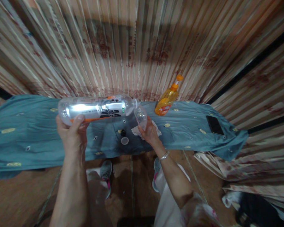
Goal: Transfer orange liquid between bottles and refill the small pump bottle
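My left hand (72,134) grips a large clear plastic bottle (97,108) with a black, white and orange label, held on its side above the teal cloth. Its open mouth points right, at a small clear plastic cup (141,116) that my right hand (150,132) holds tilted toward it. Under the cup lie a crumpled white tissue (135,130), a dark cap (123,132) and a pale round lid (124,140).
A teal cloth with gold motifs (38,138) covers the low table. An orange pump bottle (168,98) stands at the back, a black phone (214,125) lies to the right. Striped curtain hangs behind. My shoes (105,171) show on the floor below.
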`<move>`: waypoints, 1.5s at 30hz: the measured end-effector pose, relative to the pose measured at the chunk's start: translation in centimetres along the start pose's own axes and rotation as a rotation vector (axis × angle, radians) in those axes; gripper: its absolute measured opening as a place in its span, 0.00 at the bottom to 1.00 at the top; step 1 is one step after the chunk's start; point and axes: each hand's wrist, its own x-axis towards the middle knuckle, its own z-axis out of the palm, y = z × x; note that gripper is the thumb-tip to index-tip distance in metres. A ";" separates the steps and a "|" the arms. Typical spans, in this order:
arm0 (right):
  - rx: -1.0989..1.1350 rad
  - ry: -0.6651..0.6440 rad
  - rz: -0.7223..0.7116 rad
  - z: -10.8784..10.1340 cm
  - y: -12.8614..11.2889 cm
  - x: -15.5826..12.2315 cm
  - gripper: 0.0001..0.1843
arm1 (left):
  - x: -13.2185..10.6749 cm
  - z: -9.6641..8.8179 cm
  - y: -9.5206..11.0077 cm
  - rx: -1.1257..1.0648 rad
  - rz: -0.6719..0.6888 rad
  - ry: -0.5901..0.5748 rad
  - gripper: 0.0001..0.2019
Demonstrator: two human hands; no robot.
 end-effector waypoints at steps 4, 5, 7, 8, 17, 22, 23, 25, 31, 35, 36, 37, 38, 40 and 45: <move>0.007 0.002 -0.007 0.0 0.0 0.0 0.38 | -0.1 0.0 0.1 -0.033 -0.021 0.011 0.26; 0.006 0.000 -0.001 0.0 0.0 0.0 0.38 | -0.1 0.0 0.1 -0.036 -0.023 0.015 0.26; 0.000 -0.003 0.010 0.0 0.0 0.0 0.39 | -0.1 0.1 0.2 -0.037 -0.028 0.020 0.26; -0.003 -0.003 0.012 0.0 -0.1 0.0 0.39 | -0.1 0.1 0.3 -0.037 -0.031 0.021 0.26; -0.008 0.006 -0.018 0.1 0.2 0.0 0.39 | 0.0 -0.1 0.1 0.018 -0.010 -0.002 0.27; 0.000 0.005 -0.017 0.1 0.1 0.0 0.39 | 0.0 -0.1 -0.1 0.021 0.005 -0.010 0.27; 0.001 0.003 -0.017 0.1 0.1 0.0 0.39 | 0.0 -0.1 -0.1 0.016 0.003 -0.005 0.27; 0.004 -0.002 -0.012 0.0 0.0 0.0 0.39 | 0.0 0.0 -0.1 0.008 -0.002 0.007 0.28; 0.007 0.004 0.003 0.0 -0.1 0.0 0.38 | -0.1 0.1 0.3 -0.016 -0.024 0.015 0.27; -0.003 0.000 0.007 -0.1 -0.1 0.0 0.39 | -0.2 0.2 0.4 -0.026 -0.013 -0.001 0.27; -0.006 -0.006 0.008 -0.1 -0.1 0.0 0.39 | -0.2 0.2 0.4 -0.042 -0.018 -0.001 0.28; -0.009 -0.011 0.010 -0.1 -0.1 0.0 0.39 | -0.2 0.3 0.4 -0.058 -0.026 -0.001 0.28; -0.012 -0.015 0.012 -0.2 -0.1 0.0 0.38 | -0.2 0.3 0.4 -0.070 -0.034 0.002 0.28; -0.016 -0.020 0.014 -0.2 -0.2 0.0 0.38 | -0.1 0.3 0.3 -0.079 -0.042 0.010 0.28; -0.021 -0.005 -0.007 0.0 0.0 0.0 0.38 | 0.1 0.0 0.1 -0.085 -0.039 0.015 0.28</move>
